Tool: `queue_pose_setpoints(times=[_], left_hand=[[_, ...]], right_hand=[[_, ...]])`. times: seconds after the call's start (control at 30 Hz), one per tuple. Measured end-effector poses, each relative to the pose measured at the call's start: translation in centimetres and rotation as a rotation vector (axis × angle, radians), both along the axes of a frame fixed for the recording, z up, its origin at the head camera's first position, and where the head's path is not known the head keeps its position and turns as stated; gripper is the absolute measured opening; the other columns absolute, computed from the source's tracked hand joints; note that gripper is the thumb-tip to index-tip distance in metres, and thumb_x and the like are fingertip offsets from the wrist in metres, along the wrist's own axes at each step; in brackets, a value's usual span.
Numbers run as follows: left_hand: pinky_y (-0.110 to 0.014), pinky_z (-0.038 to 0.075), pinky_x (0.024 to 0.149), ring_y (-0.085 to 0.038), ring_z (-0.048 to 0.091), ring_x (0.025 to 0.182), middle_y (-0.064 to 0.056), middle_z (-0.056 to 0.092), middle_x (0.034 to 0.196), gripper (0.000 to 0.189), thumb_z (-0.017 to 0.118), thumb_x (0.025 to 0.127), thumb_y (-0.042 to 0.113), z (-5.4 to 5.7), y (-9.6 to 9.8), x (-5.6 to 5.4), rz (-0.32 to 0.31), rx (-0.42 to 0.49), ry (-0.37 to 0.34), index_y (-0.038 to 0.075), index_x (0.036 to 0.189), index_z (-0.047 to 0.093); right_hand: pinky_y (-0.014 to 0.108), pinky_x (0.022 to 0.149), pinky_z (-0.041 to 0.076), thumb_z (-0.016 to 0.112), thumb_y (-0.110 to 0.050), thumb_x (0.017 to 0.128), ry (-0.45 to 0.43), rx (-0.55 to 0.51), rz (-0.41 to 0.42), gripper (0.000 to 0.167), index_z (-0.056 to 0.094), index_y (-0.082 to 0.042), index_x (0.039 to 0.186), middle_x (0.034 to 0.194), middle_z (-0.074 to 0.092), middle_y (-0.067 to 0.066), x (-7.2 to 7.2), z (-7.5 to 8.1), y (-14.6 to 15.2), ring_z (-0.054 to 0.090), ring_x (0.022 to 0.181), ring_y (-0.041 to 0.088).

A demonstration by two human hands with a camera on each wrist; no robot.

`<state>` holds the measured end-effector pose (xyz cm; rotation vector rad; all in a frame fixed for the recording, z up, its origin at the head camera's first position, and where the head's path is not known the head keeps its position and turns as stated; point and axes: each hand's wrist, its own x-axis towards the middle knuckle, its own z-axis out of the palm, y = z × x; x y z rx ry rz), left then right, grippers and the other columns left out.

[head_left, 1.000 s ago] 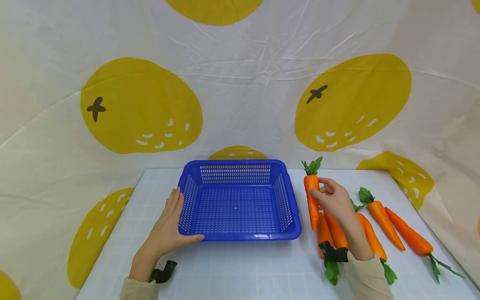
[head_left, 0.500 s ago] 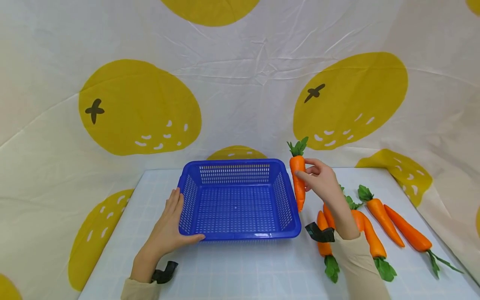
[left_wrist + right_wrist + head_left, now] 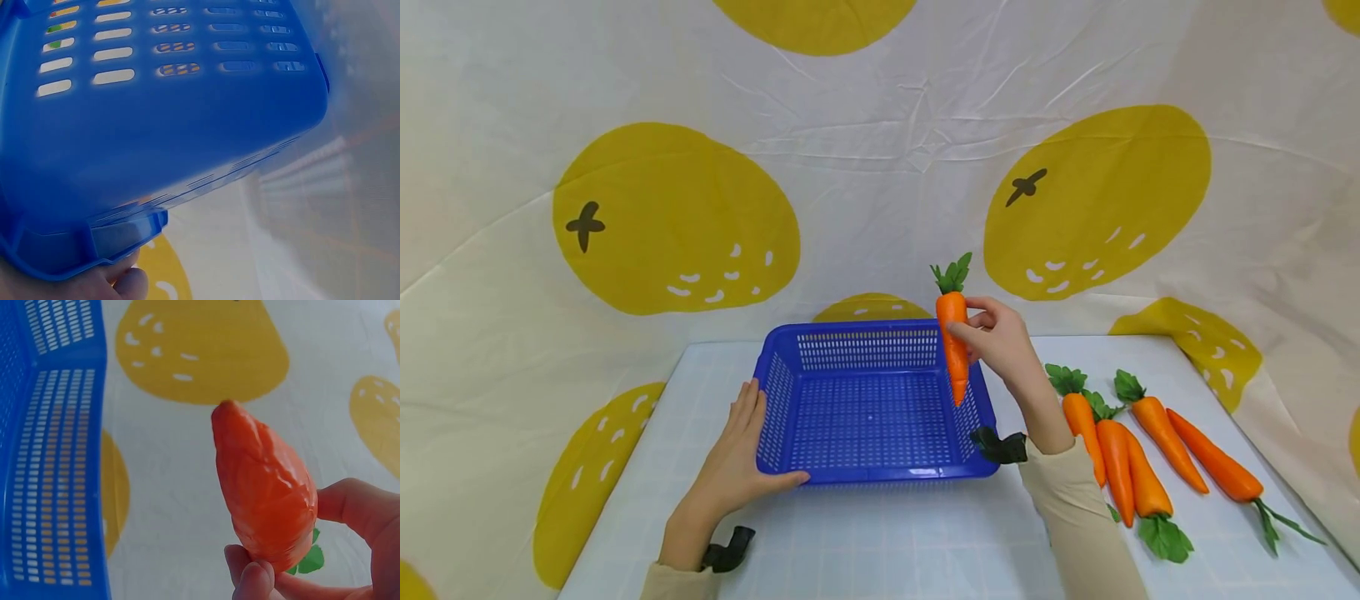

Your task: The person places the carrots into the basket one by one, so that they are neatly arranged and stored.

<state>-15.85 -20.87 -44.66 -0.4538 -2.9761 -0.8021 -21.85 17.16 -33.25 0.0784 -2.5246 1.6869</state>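
Observation:
In the head view my right hand (image 3: 1000, 337) pinches an orange carrot (image 3: 953, 333) with green leaves between thumb and fingers. The carrot hangs upright, tip down, over the right side of a blue plastic basket (image 3: 872, 477). The right wrist view shows the same carrot (image 3: 265, 487) tip-first, with the basket (image 3: 100, 487) to its left. My left hand (image 3: 733, 446) rests at the basket's front left corner, fingers straight along the left side and thumb on the front rim. No carrot shows inside the basket. In the left wrist view the basket wall (image 3: 156, 125) hides most of that hand.
Several more carrots lie on the table right of the basket, including a leafy one (image 3: 1168, 442) and the rightmost carrot (image 3: 1221, 462). My right forearm partly covers the near ones. The pale checked table (image 3: 880, 542) meets a fruit-print cloth (image 3: 880, 200) behind.
My right hand has lifted the carrot and carried it left, from beside the basket to over its right side. My left hand has stayed at the basket's corner.

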Motion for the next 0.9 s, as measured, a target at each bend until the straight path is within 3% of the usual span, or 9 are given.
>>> queue_pose_setpoints(times=[0.3, 0.53, 0.73, 0.9], left_hand=[[-0.06, 0.014, 0.117, -0.027, -0.013, 0.151, -0.008, -0.015, 0.165, 0.14, 0.076, 0.064, 0.075, 0.0, 0.0, 0.1, -0.008, 0.005, 0.005, -0.003, 0.157, 0.005], [-0.058, 0.011, 0.118, -0.025, -0.014, 0.151, -0.008, -0.015, 0.165, 0.14, 0.075, 0.065, 0.075, -0.1, 0.0, 0.1, -0.006, 0.001, -0.004, -0.003, 0.157, 0.005], [-0.054, 0.007, 0.12, -0.025, -0.013, 0.151, -0.009, -0.014, 0.165, 0.139, 0.077, 0.065, 0.073, 0.0, 0.0, 0.1, -0.002, 0.001, -0.011, -0.003, 0.157, 0.006], [-0.059, 0.011, 0.118, -0.027, -0.012, 0.151, -0.014, -0.01, 0.165, 0.137, 0.082, 0.065, 0.066, 0.0, 0.1, 0.0, 0.003, 0.0, -0.011, -0.003, 0.157, 0.007]], right_hand=[[0.032, 0.061, 0.058, 0.071, -0.019, 0.09, 0.008, -0.073, 0.063, 0.056, 0.052, 0.0, 0.139, 0.09, 0.065, 0.017, -0.8, 0.9, -3.6, 0.062, 0.069, 0.033], [0.05, 0.069, 0.059, 0.072, -0.019, 0.089, -0.008, -0.12, 0.103, 0.054, 0.054, -0.002, 0.137, 0.092, 0.066, 0.018, -1.4, 0.6, -6.6, 0.064, 0.066, 0.025], [0.044, 0.066, 0.06, 0.072, -0.019, 0.089, -0.008, -0.133, 0.129, 0.054, 0.055, -0.003, 0.137, 0.096, 0.068, 0.018, -1.7, -0.1, -9.2, 0.066, 0.071, 0.026], [0.043, 0.064, 0.06, 0.073, -0.018, 0.088, -0.018, -0.158, 0.135, 0.053, 0.056, -0.003, 0.135, 0.09, 0.067, 0.015, -1.9, -1.3, -11.1, 0.066, 0.068, 0.023]])
